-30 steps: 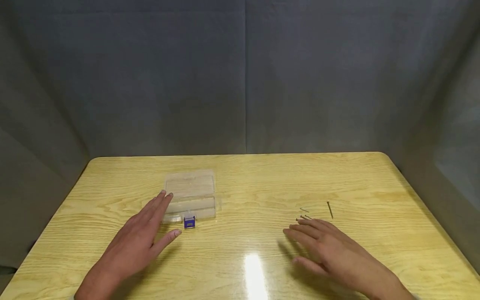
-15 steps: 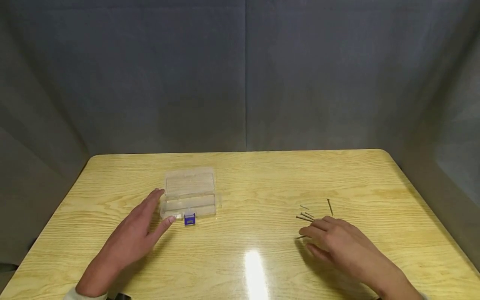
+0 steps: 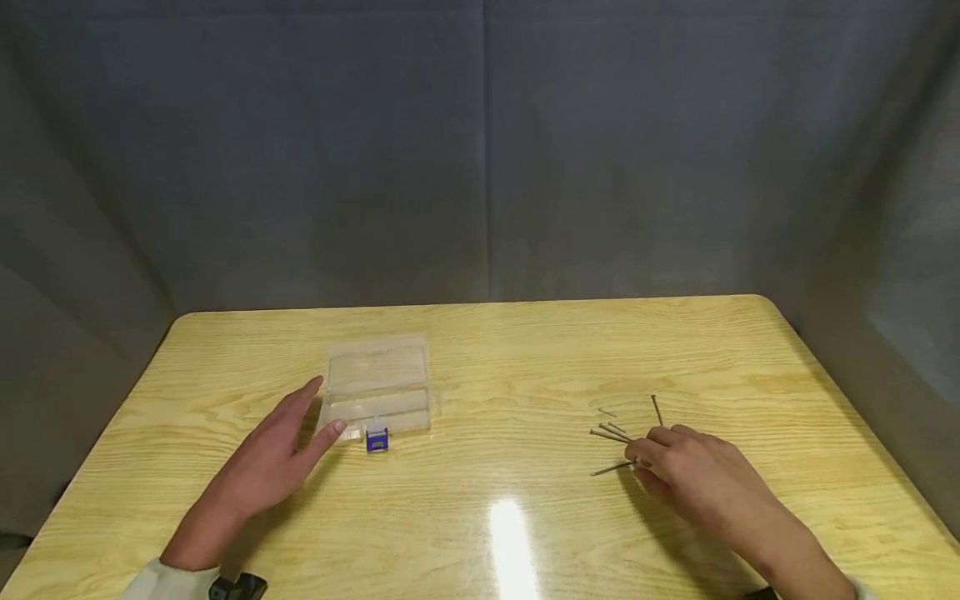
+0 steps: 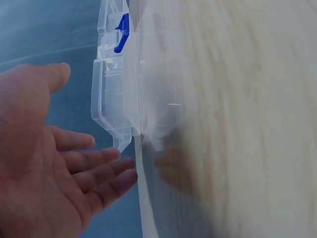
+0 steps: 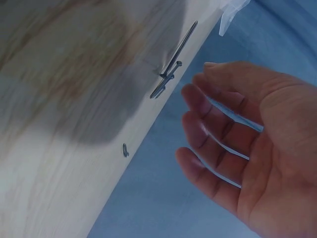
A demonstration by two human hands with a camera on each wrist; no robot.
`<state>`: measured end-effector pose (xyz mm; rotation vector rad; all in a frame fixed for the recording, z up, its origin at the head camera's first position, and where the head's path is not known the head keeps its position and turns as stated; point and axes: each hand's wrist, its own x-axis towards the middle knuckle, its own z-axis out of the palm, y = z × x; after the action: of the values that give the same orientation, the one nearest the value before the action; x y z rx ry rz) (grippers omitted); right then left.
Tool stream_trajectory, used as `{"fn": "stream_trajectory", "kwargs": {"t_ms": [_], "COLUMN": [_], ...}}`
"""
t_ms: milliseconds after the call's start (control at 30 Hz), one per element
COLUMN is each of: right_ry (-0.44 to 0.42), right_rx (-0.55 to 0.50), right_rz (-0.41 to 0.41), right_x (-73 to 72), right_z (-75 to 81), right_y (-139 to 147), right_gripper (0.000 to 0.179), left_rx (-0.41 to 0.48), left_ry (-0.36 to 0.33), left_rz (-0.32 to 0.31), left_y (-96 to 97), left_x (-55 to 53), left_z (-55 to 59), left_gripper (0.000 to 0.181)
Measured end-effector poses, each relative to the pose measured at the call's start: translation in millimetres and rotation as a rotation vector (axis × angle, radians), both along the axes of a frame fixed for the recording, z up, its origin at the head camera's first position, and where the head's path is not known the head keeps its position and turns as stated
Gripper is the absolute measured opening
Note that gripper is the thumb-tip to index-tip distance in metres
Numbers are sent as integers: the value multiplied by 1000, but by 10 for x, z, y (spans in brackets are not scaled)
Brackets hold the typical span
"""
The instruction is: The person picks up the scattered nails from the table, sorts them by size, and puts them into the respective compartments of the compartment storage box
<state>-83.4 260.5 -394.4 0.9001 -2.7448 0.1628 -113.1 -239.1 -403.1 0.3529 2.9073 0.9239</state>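
Observation:
A clear plastic box (image 3: 378, 408) with a blue latch (image 3: 377, 440) lies with its lid folded back on the left of the table. My left hand (image 3: 273, 458) is beside its left end, thumb spread from the fingers. In the left wrist view, that hand is empty near the box (image 4: 110, 94). My right hand (image 3: 705, 483) hovers over several nails (image 3: 611, 434), its fingers bent loosely. The right wrist view shows a gap between its fingertips and the nails (image 5: 173, 62). One nail (image 3: 611, 470) points out to the left below its fingers, which partly hide it.
Another nail (image 3: 657, 408) lies just beyond my right hand, and a small thin nail (image 3: 607, 412) lies behind the group. The wooden table (image 3: 495, 375) has rounded far corners. Grey cloth (image 3: 337, 167) hangs behind it and at both sides.
My right hand has moved slightly right and its fingers have bent more, uncovering more of the nails. My left hand has drawn back a little to the left from over the box.

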Motion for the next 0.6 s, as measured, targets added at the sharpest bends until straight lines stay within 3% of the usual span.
{"fn": "stream_trajectory", "kwargs": {"t_ms": [300,600], "right_ry": [-27,-67], "right_rx": [2,20], "right_rz": [-51,-88], "right_x": [7,-5], "right_z": [-11,8], "right_y": [120,186], "right_gripper": [29,26], "left_rx": [6,-16], "left_ry": [-4,-17], "left_rz": [24,8], "left_y": [12,13], "left_x": [-93,-140], "left_z": [-20,-37], "left_gripper": [86,89]}}
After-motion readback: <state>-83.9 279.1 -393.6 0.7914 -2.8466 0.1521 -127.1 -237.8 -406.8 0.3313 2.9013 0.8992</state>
